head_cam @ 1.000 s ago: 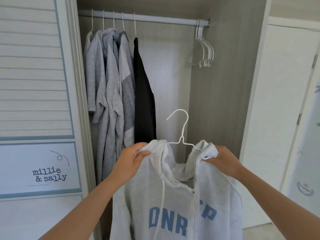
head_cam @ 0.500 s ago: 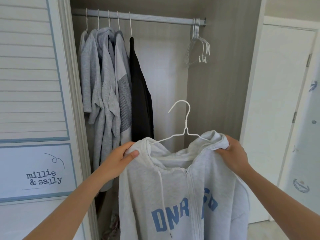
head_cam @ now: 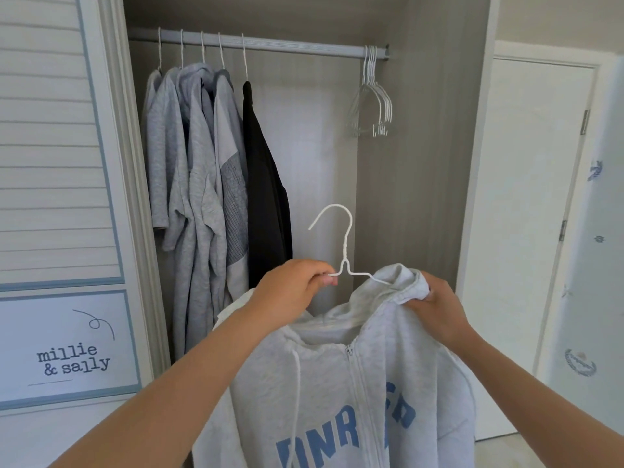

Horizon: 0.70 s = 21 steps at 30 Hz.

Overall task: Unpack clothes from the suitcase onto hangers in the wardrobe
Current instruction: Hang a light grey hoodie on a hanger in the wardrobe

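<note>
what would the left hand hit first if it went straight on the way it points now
The left hand would probably meet the wardrobe's back panel, just right of the black garment; depth is unclear.

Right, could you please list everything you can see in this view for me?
hoodie: one, light grey with blue letters, held up before the wardrobe
hanger: one, white wire, partly inside the hoodie
grey tops: four, hung at the rail's left
black garment: one, right of them
empty hangers: several, white, rail's right end
rail: one, grey, wardrobe top
sliding door: one, white, left
room door: one, white, right
left hand: pinches the hanger
right hand: grips the hoodie
</note>
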{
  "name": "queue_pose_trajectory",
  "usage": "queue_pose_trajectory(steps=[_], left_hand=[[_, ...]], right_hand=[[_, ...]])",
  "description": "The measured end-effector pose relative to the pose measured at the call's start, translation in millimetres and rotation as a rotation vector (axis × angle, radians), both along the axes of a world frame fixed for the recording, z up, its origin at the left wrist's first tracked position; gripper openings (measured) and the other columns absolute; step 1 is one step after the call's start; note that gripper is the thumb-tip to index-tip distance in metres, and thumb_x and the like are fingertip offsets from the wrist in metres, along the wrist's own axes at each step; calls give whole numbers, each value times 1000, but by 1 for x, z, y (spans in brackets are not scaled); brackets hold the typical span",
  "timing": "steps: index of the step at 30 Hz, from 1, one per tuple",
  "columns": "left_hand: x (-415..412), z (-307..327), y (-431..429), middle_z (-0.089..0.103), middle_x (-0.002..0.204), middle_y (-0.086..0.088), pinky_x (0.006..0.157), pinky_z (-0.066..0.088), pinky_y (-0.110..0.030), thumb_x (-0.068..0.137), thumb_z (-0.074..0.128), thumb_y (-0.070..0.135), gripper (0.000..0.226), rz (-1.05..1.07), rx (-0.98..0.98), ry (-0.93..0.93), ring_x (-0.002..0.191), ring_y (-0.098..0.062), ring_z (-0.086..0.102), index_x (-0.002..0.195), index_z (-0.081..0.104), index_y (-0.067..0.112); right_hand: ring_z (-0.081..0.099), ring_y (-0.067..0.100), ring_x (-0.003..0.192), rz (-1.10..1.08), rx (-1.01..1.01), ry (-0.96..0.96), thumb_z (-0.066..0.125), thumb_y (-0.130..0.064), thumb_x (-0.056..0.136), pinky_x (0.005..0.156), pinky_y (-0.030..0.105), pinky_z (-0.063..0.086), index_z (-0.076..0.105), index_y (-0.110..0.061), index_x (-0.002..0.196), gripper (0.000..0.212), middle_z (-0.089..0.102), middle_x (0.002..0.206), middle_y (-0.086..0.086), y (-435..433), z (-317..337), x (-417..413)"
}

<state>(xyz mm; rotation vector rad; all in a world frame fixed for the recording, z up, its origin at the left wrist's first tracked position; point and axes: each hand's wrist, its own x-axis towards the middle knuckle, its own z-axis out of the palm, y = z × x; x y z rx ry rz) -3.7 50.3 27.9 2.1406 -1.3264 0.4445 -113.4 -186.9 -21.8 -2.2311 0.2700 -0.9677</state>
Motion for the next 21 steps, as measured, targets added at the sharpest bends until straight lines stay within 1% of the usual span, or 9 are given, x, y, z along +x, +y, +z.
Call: queue_pose_trajectory(steps=[3,6,8,11,13,16,18,20,21], left_hand=[[4,7,0,54,61,27,68,51,-37,97,51,25,25,62,-32,-53,62,-5,53,78,62,37],[9,7,2,54,61,21,65,50,-35,96,51,23,25,102,-104,-32,61,-5,54,78,65,34],[11,5,0,56,61,13,64,50,-34,96,51,22,26,98,-139,15,58,-7,58,77,65,33],[13,2,-4,57,61,8,63,49,-29,97,50,19,27,76,-187,65,53,-7,61,76,64,28],[13,-3,-6,59,60,13,63,49,-26,97,49,17,27,66,-199,91,53,-6,62,76,65,26],[10,-10,-13,63,64,9,67,53,-29,96,50,16,27,44,-198,112,57,-6,64,77,65,26],[9,-13,-18,64,66,4,69,54,-32,96,50,16,27,9,-192,118,59,-6,64,76,64,28],[10,-15,-22,65,70,4,70,54,-34,96,51,14,27,-37,-199,134,61,-7,64,78,65,28],[11,-17,-23,66,74,5,71,54,-34,96,52,13,25,-75,-213,156,64,-8,65,80,66,25]], right_hand=[[65,10,88,21,-21,45,67,-24,85,76,29,51,59,-45,90,24,67,89,-19,-6,4,-8],[67,17,90,54,41,52,62,-48,71,85,47,54,63,-47,85,14,70,92,-11,-22,3,-14],[67,18,89,97,12,98,63,-47,69,85,51,53,65,-40,87,20,71,92,-7,-28,5,-16],[64,10,97,183,-93,242,82,-39,64,90,39,53,59,-32,107,49,66,104,-10,-21,20,-19],[58,0,105,292,-145,431,86,-37,64,92,27,50,50,-39,122,68,60,114,-18,-16,37,-26],[52,-12,109,450,-56,570,69,-52,77,94,18,39,54,-46,123,49,58,120,-25,1,61,-30],[58,-6,105,488,-78,520,55,-56,85,95,20,40,66,-33,112,37,67,110,-16,14,69,-21],[61,6,76,507,-104,470,52,-44,94,80,25,46,71,-19,104,33,64,77,0,23,71,-10],[51,8,60,534,-55,460,51,-34,97,70,25,45,71,-11,102,30,51,64,2,25,72,-7]])
